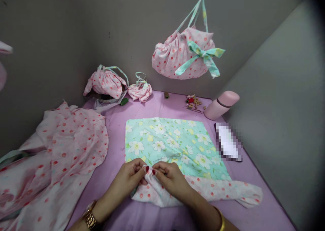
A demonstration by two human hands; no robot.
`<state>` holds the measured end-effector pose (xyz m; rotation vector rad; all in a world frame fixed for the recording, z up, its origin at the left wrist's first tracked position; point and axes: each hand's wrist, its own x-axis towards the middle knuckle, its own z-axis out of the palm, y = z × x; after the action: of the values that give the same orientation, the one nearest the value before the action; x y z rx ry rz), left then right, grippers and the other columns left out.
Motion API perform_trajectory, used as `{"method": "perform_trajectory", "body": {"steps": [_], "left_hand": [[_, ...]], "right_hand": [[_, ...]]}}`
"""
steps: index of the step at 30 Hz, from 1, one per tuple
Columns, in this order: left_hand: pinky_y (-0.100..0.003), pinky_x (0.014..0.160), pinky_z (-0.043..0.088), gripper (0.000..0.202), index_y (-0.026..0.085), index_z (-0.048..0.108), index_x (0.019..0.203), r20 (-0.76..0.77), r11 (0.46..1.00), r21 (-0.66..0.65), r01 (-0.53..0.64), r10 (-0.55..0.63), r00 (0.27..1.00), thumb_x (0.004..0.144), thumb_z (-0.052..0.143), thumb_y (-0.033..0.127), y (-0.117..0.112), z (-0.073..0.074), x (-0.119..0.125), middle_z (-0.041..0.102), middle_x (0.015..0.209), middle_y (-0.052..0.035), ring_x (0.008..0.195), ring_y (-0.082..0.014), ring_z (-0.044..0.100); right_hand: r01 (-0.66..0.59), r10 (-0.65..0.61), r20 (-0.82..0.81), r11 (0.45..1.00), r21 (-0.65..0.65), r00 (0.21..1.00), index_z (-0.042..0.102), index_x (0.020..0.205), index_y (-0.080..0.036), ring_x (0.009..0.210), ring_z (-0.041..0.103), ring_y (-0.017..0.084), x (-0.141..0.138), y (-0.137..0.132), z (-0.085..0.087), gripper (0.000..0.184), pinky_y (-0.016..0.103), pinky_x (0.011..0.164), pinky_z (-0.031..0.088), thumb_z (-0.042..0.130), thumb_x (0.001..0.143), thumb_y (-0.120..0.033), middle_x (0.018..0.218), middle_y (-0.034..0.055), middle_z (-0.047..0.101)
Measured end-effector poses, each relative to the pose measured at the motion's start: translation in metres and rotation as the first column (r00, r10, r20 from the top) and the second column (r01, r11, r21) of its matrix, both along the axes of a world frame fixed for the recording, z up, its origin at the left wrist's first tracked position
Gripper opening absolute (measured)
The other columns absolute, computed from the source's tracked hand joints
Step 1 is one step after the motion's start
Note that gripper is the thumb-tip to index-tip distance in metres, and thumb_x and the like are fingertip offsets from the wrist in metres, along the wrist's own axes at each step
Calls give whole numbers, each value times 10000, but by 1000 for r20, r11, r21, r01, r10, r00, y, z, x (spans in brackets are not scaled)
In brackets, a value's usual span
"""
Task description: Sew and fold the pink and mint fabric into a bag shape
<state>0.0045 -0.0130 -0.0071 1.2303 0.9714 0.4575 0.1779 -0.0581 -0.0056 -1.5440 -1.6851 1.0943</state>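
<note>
My left hand [138, 171] pinches an edge of pink dotted fabric [152, 192], thumb on top. Close beside it, my right hand [166, 176] pinches the same edge, so the two thumbs nearly meet. Folds gather in the cloth just under my fingers. Joined to or lying over this pink cloth is a mint green floral fabric [175, 143], spread flat beyond my hands. A dark thread [175, 156] seems to curl across the floral side near my right fingers. Whether a needle sits between my fingertips is hidden.
Pink dotted cloth [73, 149] is heaped at left. Two small gathered bags, one a pink pouch [140, 91], stand behind, near a green thread spool [124, 101]. A bow-tied bag [182, 55] hangs above. A pink bottle [220, 105], pegs [195, 102] and a blurred phone-like object [228, 142] are at right.
</note>
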Motion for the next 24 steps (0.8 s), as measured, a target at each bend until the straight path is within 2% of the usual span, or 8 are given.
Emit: {"method": "perform_trajectory", "body": {"steps": [7,15,22,24], "left_hand": [[-223,486,393,334,143,594,742,62,994,-96,50,-44,997,726,603,476,2,9,1,603,520,18,464,-118,558],[-183,467,389,349,134,594,728,137,976,-206,65,-37,990,684,658,475,3,12,0,645,473,6,414,-82,538],[-150,449,387,306,143,596,729,171,963,-258,81,-37,985,716,654,443,0,9,-2,658,476,12,405,-61,541],[-146,443,383,306,145,593,732,176,959,-266,92,-46,983,719,651,445,0,8,-2,659,476,12,407,-62,549]], "right_hand": [[-21,2,-168,994,-107,986,643,797,-148,460,303,72,1,0,0,223,196,435,229,502,842,-315,498,-57,383],[-54,30,-278,995,-80,960,617,803,-146,433,239,63,4,-2,-4,235,204,424,190,518,848,-355,464,-87,292],[-55,43,-281,998,-34,959,661,784,-155,548,435,99,5,2,-1,214,223,529,327,549,830,-331,601,-11,531],[-60,54,-264,998,-15,963,658,783,-157,569,460,104,4,2,0,207,224,549,339,543,837,-321,627,-5,552]]}}
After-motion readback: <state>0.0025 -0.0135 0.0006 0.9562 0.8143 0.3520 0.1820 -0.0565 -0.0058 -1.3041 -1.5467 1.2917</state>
